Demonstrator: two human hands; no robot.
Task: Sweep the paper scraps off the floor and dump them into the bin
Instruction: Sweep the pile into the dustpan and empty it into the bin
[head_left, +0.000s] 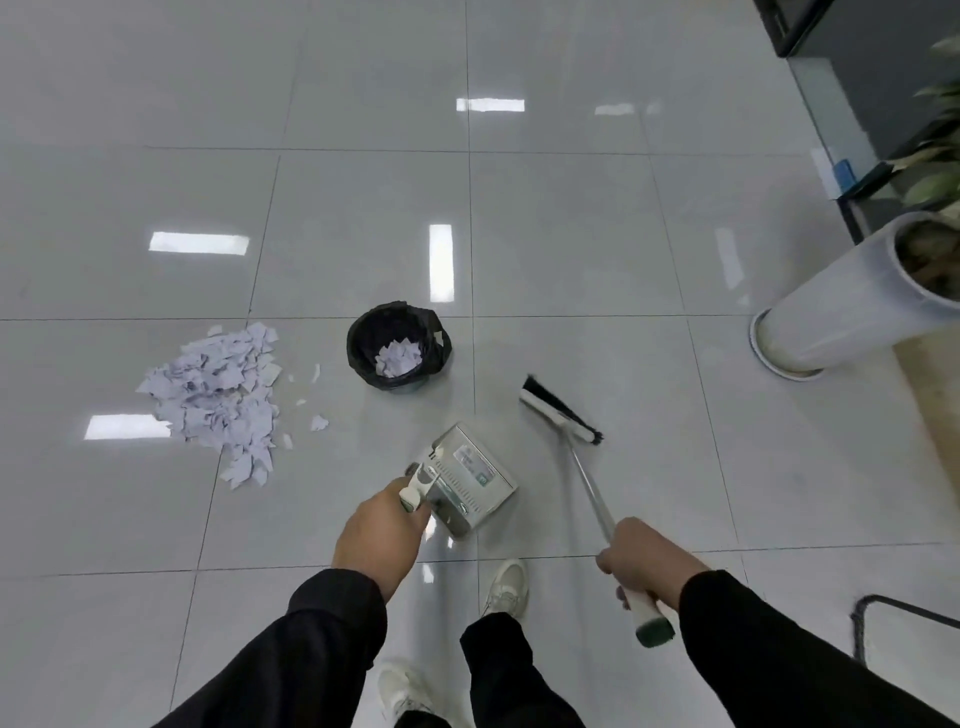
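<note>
**Floor stock: scraps, bin, dustpan, broom**

As we look down over our arms, we count these items on the grey tiled floor (571, 234).

1. Paper scraps (218, 395): one loose heap at 9 o'clock from the bin, with a few stray bits just beside it toward the bin.
2. Bin (397, 345): black-lined, upright, at 12 o'clock from our hands; more white scraps lie inside it.
3. Dustpan (475, 475): metal, tilted, at 6 o'clock from the bin. Our left hand (382, 535) holds its white-and-green handle, fingers curled round it.
4. Broom (561, 410): head at 3 o'clock from the dustpan, well apart from the heap; whether the bristles touch the floor we cannot tell. Our right hand (647, 564) grips the shaft near its green end cap, fingers wrapped round it.
5. Planter (841, 306): white, at 2 o'clock, by the wall.
6. Shoes (506, 587): white, between our arms.
</note>
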